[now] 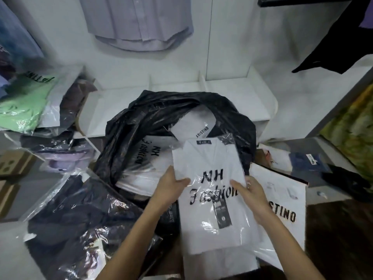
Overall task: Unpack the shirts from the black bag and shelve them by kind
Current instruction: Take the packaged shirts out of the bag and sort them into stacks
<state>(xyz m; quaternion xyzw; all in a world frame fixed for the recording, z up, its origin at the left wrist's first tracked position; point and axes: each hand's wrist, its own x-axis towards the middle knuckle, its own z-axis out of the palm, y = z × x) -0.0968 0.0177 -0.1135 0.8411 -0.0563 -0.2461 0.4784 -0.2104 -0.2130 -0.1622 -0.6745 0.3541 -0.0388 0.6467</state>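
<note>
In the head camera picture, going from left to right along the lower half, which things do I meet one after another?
Dark shirts in clear plastic → left hand → white NH Fashion shirt pack, gripped by both hands → right hand → white ARISTINO pack.

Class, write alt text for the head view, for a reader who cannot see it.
Both hands, left hand and right hand, hold a white packaged shirt printed "NH Fashion" over an open black bag with more packaged shirts inside. Other wrapped shirts lie around, before white shelf compartments.
</note>
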